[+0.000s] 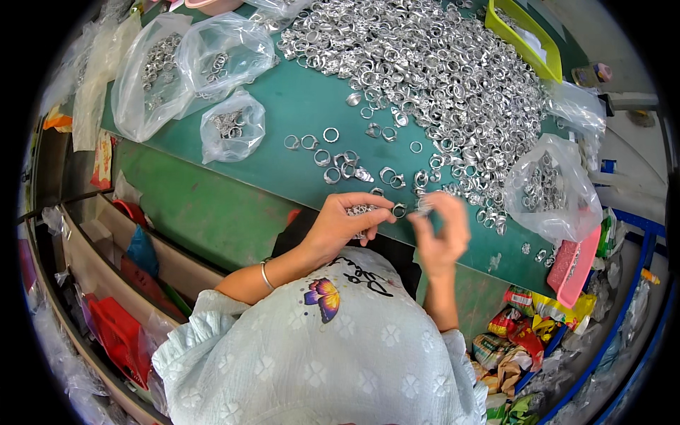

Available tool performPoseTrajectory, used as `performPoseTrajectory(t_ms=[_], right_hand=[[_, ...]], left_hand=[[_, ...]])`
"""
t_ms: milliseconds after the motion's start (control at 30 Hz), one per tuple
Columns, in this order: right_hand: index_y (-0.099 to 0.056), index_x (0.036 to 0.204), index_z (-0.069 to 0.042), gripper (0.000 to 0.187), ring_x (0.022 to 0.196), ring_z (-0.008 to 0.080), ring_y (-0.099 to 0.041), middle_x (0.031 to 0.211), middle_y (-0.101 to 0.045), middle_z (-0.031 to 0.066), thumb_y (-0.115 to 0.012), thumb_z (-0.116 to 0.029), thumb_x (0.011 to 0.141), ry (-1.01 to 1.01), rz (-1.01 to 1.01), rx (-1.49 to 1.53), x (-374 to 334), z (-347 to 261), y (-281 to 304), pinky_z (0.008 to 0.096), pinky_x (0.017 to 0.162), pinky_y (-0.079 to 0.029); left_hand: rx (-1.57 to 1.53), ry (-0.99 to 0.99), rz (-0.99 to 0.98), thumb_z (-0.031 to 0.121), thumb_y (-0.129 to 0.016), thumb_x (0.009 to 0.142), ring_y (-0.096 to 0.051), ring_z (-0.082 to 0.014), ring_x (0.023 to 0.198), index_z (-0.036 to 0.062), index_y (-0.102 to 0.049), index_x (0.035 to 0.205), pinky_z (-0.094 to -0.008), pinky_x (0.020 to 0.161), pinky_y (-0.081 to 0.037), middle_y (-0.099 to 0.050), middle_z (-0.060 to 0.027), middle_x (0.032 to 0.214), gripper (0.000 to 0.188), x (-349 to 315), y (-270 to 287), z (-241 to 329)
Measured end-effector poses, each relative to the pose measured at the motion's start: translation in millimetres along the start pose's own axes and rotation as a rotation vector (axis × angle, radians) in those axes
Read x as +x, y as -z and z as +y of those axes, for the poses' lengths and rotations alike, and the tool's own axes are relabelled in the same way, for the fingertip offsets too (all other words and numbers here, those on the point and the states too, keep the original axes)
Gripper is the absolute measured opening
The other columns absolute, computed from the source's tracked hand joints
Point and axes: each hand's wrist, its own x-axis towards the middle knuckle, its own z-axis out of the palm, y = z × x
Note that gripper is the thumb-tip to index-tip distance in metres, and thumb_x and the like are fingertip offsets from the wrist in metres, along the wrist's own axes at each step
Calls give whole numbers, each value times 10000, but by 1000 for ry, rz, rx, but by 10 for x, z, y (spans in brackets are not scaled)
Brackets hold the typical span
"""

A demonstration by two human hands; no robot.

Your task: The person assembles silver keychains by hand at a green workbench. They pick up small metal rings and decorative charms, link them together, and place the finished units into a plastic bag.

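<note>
At the near edge of the green table [283, 106], my left hand [338, 219] is curled around several silver rings [361, 210]. A single ring [399, 210] shows right at its thumb and fingertips; whether it is pinched or only touched is hard to tell. My right hand [444, 230] is just to the right, smeared by motion, its thumb and forefinger closed about a small silver ring [423, 206]. Beyond both hands lie loose rings [346, 166] in a small cluster. A large heap of silver rings [439, 71] covers the table's far right part.
Clear plastic bags with rings stand at the left [152, 85] and right [549, 188]. A small bag [232, 126] sits nearer. A yellow-green basket [524, 42] is at the far right, a pink tray [575, 268] at the right edge. Drawers [127, 262] stand lower left.
</note>
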Motion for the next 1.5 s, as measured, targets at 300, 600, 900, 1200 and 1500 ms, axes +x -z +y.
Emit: performPoseTrajectory(t_ms=[300, 600, 900, 1200, 1500], right_hand=[[-613, 966, -18, 216, 929, 290, -537, 960, -598, 121, -658, -82, 765, -86, 263, -732, 276, 572, 890, 398, 862, -396], [-561, 1076, -22, 355, 865, 262, -516, 952, -573, 117, -667, -95, 746, -243, -226, -444, -6, 363, -146, 352, 772, -384], [-599, 990, 16, 220, 800, 269, -567, 867, -596, 146, -617, -1, 771, -296, -28, -236, 61, 403, 29, 337, 715, -448], [-580, 1036, -27, 312, 897, 284, -500, 970, -556, 108, -656, -40, 734, -107, -269, -237, 152, 529, -190, 377, 788, -379], [-571, 1007, -30, 267, 906, 273, -504, 960, -566, 102, -643, -69, 753, -148, -268, -430, 156, 501, -209, 358, 779, -350]], left_hand=[[-284, 309, 40, 200, -556, 890, -568, -94, 678, 25, -602, 1064, -180, 456, -376, -625, -61, 888, 251, 34, -8, 84], [-365, 337, -25, 113, -598, 860, -502, -60, 627, 42, -600, 1074, -177, 470, -341, -569, -11, 863, 226, 30, 118, -106], [-362, 289, -12, 84, -586, 865, -393, -42, 556, 26, -592, 1079, -178, 448, -300, -556, -12, 862, 222, 27, 81, -87], [-259, 207, 20, 100, -579, 875, -439, -55, 535, 12, -598, 1057, -184, 431, -319, -569, -33, 856, 203, 25, 52, -76], [-216, 100, 28, 140, -600, 870, -489, -77, 526, 2, -617, 1004, -201, 419, -359, -602, -66, 840, 194, 112, 68, -67]])
